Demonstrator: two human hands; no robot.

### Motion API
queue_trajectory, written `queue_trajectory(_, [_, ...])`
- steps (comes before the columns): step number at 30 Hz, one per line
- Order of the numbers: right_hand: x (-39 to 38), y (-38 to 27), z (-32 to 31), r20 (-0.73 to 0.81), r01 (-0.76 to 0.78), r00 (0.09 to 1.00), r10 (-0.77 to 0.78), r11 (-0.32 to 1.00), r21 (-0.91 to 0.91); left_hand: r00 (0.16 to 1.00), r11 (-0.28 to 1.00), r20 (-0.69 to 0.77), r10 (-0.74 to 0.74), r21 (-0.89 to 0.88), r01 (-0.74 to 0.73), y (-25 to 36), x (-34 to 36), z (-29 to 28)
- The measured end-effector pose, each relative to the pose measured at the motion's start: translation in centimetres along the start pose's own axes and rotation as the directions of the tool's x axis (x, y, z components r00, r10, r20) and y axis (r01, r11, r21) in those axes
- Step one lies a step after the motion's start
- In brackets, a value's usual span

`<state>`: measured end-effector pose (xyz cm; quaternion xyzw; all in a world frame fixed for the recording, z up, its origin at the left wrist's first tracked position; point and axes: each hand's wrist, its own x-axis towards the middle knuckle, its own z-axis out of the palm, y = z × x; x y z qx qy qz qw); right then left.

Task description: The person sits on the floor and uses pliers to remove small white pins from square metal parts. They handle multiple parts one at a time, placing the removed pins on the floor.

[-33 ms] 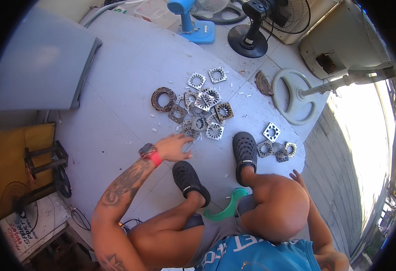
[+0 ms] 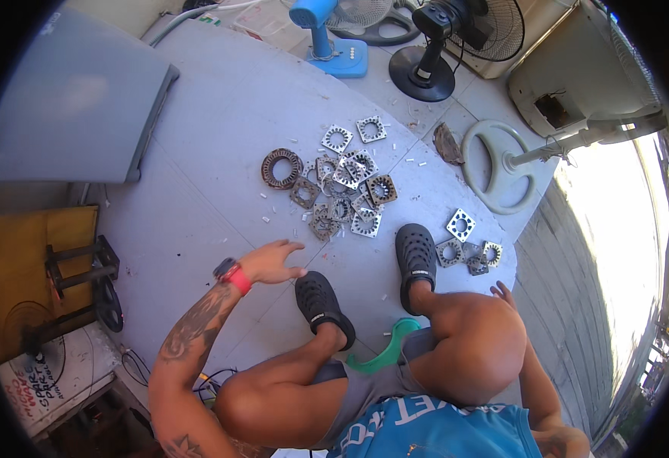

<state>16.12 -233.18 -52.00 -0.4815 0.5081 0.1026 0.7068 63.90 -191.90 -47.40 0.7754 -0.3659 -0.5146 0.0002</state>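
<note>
My left hand [image 2: 272, 262] is held over the floor with its fingers stretched out and nothing in them. Just beyond it lies a loose heap of square metal stator cores [image 2: 347, 172], some silvery and some rusty, with toothed round openings. A round brown ring-shaped core [image 2: 281, 169] rests at the heap's left edge. My right hand [image 2: 503, 292] is beside my right knee; its visible fingers are extended and hold nothing I can see, while the knee hides the rest. A smaller group of cores, with a silvery square one [image 2: 460, 225] at its top, lies beyond that hand.
A blue fan [image 2: 340, 59] and a black fan [image 2: 421, 79] stand at the back. A grey round stand base [image 2: 476, 168] is at the right. A green curved stool [image 2: 388, 355] shows beneath me. Left stands a grey cabinet [image 2: 71, 99]. Small white pieces are scattered about the floor.
My left hand has drawn back from the heap, toward the lower left, and is still empty. My right hand is nearly where it was. The cores look unchanged.
</note>
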Motion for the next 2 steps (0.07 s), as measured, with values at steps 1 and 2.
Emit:
queue_trajectory(1, [0.8,-1.4,1.5,-0.041,0.073,0.997,-0.069,0.989,0.131,0.994,0.969,0.029,-0.102,-0.225,0.105,-1.3,-4.2,0.7])
queue_trajectory(2, [0.3,-2.4,2.6,-0.031,0.092,0.996,-0.088,0.986,0.138,0.997,0.969,-0.011,-0.07,-0.238,0.065,-1.7,-5.0,0.7])
